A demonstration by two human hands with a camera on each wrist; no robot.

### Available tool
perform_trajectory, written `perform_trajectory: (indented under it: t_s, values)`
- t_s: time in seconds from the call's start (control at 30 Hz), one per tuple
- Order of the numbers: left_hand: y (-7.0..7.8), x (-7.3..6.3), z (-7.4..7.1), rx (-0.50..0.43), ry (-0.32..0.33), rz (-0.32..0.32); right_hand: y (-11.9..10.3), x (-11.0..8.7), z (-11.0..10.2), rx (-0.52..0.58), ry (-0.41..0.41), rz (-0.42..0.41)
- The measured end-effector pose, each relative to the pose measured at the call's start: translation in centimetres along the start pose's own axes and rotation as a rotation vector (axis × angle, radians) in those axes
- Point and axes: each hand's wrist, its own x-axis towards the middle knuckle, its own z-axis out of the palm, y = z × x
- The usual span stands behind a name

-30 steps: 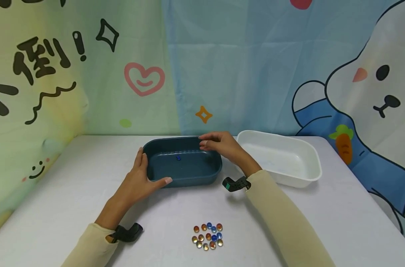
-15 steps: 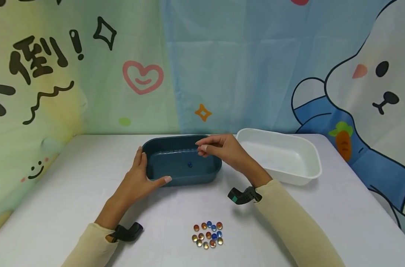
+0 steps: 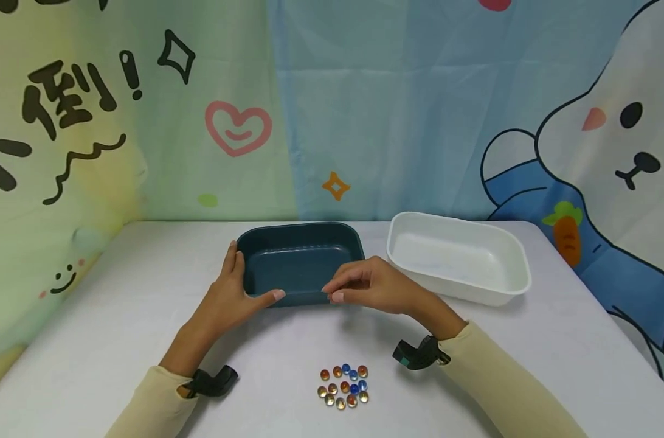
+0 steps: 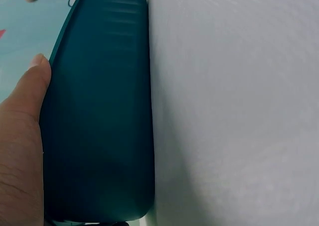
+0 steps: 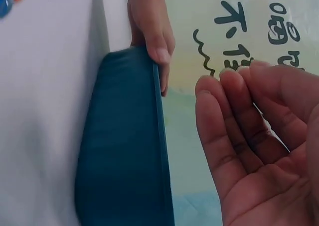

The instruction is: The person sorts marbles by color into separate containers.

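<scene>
The backdrop (image 3: 359, 91) reads “倒!” (image 3: 75, 97). The blue tray (image 3: 283, 271) lies on the table (image 3: 277, 371), long axis left-to-right, left hand (image 3: 230, 298) spread at its left end, right hand (image 3: 383, 286) loosely curved by its near rim.

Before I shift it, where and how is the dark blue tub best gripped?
Probably grip the dark blue tub by both short ends, coming from left and right: it's long, open-topped and upright, with a gap before the white tub.

Left tub (image 3: 288, 271): on table (image 3: 118, 316), left of right tub (image 3: 458, 249)
Beads (image 3: 345, 387): on table, before left tub
Backdrop (image 3: 392, 140): behind table and tubs
</scene>
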Motion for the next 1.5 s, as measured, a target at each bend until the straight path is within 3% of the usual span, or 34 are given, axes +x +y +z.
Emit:
perform_trajectory:
  t_s: [0.2,0.47,0.63,0.93,1.5]
  values:
    - [0.0,-0.1,0.1,-0.011,-0.003,-0.009,0.1,-1.1,1.0,0.076,-0.079,0.001]
    - [0.1,0.1,0.2,0.003,0.009,-0.008,1.3,-2.3,1.9,0.069,-0.148,0.099]
    - [-0.2,-0.1,0.2,0.002,0.011,-0.011,1.8,-2.5,2.4,0.04,-0.177,0.171]
    - [-0.1,0.0,0.2,0.001,0.008,-0.002,2.4,-2.9,3.3,-0.056,-0.202,0.228]
    - [0.0,0.0,0.0,0.004,-0.016,-0.015,2.3,-4.0,3.8,-0.035,-0.234,0.235]
